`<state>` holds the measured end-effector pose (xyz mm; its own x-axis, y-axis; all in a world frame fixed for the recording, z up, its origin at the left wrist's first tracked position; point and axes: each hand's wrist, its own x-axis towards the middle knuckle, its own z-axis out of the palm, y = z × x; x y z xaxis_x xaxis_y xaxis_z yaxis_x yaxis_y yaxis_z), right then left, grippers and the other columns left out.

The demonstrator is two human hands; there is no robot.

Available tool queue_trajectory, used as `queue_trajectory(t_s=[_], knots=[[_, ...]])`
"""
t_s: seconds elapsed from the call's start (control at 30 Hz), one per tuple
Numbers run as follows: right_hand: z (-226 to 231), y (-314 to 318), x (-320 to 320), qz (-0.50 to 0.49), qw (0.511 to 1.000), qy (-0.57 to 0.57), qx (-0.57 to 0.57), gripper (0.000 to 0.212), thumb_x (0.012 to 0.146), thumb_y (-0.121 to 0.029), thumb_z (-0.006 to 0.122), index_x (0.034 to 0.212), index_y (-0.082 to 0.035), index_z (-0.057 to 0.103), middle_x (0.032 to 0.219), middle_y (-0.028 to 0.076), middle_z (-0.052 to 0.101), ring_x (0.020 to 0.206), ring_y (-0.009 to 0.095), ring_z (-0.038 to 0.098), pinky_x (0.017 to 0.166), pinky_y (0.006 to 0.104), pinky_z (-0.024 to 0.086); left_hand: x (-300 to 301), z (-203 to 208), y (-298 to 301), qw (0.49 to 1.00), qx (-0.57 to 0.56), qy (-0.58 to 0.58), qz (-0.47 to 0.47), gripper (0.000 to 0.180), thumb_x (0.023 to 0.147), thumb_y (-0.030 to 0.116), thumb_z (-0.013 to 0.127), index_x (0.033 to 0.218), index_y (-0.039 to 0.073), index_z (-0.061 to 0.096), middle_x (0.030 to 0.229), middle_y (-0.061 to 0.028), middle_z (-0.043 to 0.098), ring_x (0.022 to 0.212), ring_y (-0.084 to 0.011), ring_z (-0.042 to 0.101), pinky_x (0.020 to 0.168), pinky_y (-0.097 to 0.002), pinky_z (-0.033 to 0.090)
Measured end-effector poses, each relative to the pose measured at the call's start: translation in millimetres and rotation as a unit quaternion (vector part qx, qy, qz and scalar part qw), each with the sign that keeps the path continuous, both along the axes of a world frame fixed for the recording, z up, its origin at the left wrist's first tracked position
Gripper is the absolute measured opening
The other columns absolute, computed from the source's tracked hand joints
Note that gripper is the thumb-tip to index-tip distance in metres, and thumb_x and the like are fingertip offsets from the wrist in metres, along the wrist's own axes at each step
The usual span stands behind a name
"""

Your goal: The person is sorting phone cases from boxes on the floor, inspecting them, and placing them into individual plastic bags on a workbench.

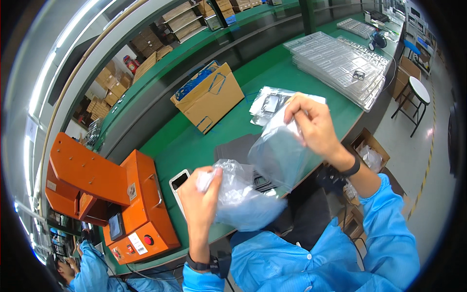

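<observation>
My left hand (200, 192) is closed on the gathered top of a crumpled clear plastic bag (243, 207), which hangs over the table's near edge. Farther right and higher up, my right hand (314, 124) pinches a second clear plastic bag (277, 155) that hangs down smoother and flatter. Whether anything is inside either bag cannot be made out. Partly hidden behind the bags lie dark grey flat pieces (233, 147) and thin black frames (262, 184). A white-rimmed tray (176, 183) with a dark inside sits beside my left hand.
An orange press machine (146, 209) stands at the left. On the green table (172, 143) are a cardboard box (214, 100), clear bagged parts (265, 104) and stacked clear trays (340, 68). Open cartons (384, 155) stand below at right, near a stool (418, 91). A co-worker (92, 267) sits lower left.
</observation>
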<state>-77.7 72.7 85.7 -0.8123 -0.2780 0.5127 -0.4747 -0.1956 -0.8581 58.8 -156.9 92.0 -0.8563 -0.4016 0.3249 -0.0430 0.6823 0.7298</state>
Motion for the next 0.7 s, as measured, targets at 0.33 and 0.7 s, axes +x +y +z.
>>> queue_trajectory(t_s=[0.33, 0.7], knots=[[-36, -32, 123, 0.063, 0.988, 0.037, -0.135, 0.02, 0.083, 0.011, 0.047, 0.076, 0.0, 0.063, 0.086, 0.014, 0.059, 0.071, 0.018, 0.056, 0.062, 0.0275, 0.045, 35, -66, 119, 0.891, 0.327, 0.276, -0.152, 0.067, 0.074, 0.038, 0.077, 0.122, -0.004, 0.055, 0.103, -0.012, 0.059, 0.097, -0.0249, 0.06, 0.087, -0.0342, 0.048], [-109, 37, 192, -0.137, 0.929, 0.275, 0.209, 0.037, 0.087, -0.037, 0.061, 0.11, -0.009, 0.07, 0.119, 0.017, 0.061, 0.115, 0.029, 0.053, 0.109, 0.0553, 0.03, 19, -139, 143, 0.295, 0.853, 0.123, -0.412, 0.043, 0.099, 0.044, 0.044, 0.091, 0.003, 0.049, 0.081, -0.0119, 0.055, 0.089, -0.0292, 0.06, 0.084, -0.0477, 0.052]])
